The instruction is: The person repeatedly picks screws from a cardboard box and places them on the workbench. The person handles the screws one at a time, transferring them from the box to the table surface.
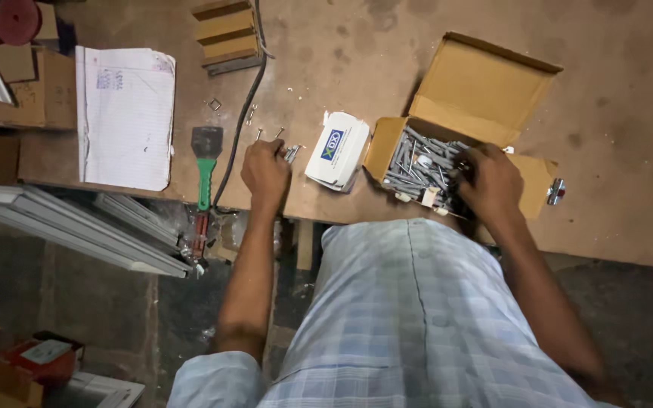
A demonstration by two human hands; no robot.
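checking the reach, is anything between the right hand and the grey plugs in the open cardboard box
Nothing visible. The right hand is already inside the open cardboard box, its fingers down among the grey plugs. The small white box sits left of it, out of the way.

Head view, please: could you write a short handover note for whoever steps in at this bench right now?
Left hand: closed, resting on the bench edge, with small metal pieces showing at its fingertips.
Right hand: reaching into the open cardboard box of grey fasteners; whether it grips any cannot be seen.
Nearby: a small white box between the hands, a few loose metal bits on the bench, a green-handled scraper and a notepad to the left.
Done: a few pieces are out of the box.
Left: most fasteners are in the box.
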